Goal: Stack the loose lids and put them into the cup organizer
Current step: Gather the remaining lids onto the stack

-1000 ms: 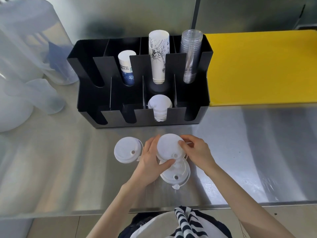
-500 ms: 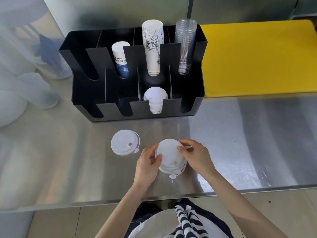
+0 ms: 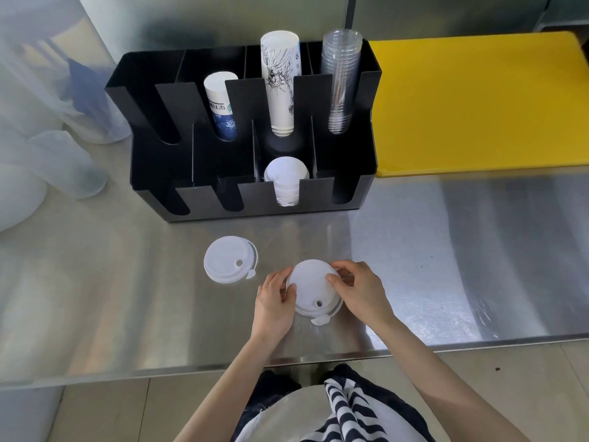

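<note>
- The table [image 3: 414,250], bare steel, is carrying everything; one yellow board [image 3: 478,103] is lying at its far right corner, and translucent containers [image 3: 57,173], blurred beyond counting, are sitting along its left edge.
- One black cup organizer [image 3: 369,122] is standing at the far edge, mid-table. It is holding three upright cup stacks in the back row: a short blue-printed paper stack [image 3: 220,106], a tall white printed stack [image 3: 280,81] and a clear plastic stack [image 3: 340,81]. One stack of stored lids [image 3: 287,177] is sitting in a front compartment.
- The stacked lids [image 3: 314,290] are resting on the table near the front edge. Since a second ago, the lid that was being held raised above the lower one is pressed down onto it, so they are now reading as one pile. I am judging it at two lids; the exact count is not resolvable.
- The left hand [image 3: 274,303] and right hand [image 3: 360,290] are closed on opposite sides of that pile, fingertips over its top, seating it.
- One loose lid [image 3: 229,259] is lying alone just left of the hands, untouched.
- Judgement: stacking is partly done; the single lid is yet to join, then the pile goes into the organizer.
</note>
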Tool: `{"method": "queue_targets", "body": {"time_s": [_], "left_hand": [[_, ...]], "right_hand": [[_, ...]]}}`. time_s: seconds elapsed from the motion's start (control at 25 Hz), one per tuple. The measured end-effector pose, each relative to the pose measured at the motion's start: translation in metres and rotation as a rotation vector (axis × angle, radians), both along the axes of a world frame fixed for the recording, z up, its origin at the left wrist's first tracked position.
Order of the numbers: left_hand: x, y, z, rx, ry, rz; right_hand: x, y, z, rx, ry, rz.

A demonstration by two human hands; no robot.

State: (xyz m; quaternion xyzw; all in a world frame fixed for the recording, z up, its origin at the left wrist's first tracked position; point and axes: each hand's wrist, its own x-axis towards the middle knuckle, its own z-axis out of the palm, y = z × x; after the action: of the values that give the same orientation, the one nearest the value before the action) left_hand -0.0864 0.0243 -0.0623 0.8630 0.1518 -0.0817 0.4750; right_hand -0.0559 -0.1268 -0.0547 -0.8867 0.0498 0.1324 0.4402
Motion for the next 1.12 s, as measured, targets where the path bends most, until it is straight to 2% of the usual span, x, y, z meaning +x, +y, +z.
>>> {"method": "queue_targets", "body": {"time_s": [0.44,0.68,0.92,1.12], "left_hand": [[0.003,-0.001,-0.002,0.050,0.017,-0.025],[0.003,0.002,-0.002,-0.001,0.021,0.010],[-0.005,0.003,-0.005,-0.033,0.006,0.006],[-0.004,0.007,-0.005,0.003,-0.009,-0.033]], "right_hand": [[-0.001,0.000,-0.005,-0.001,0.010,-0.004],[-0.005,0.000,-0.007,0.007,0.018,-0.001],[-0.012,0.001,-0.006,-0.012,-0.072,0.074],[-0.010,0.002,-0.005,-0.016,-0.073,0.087]]}}
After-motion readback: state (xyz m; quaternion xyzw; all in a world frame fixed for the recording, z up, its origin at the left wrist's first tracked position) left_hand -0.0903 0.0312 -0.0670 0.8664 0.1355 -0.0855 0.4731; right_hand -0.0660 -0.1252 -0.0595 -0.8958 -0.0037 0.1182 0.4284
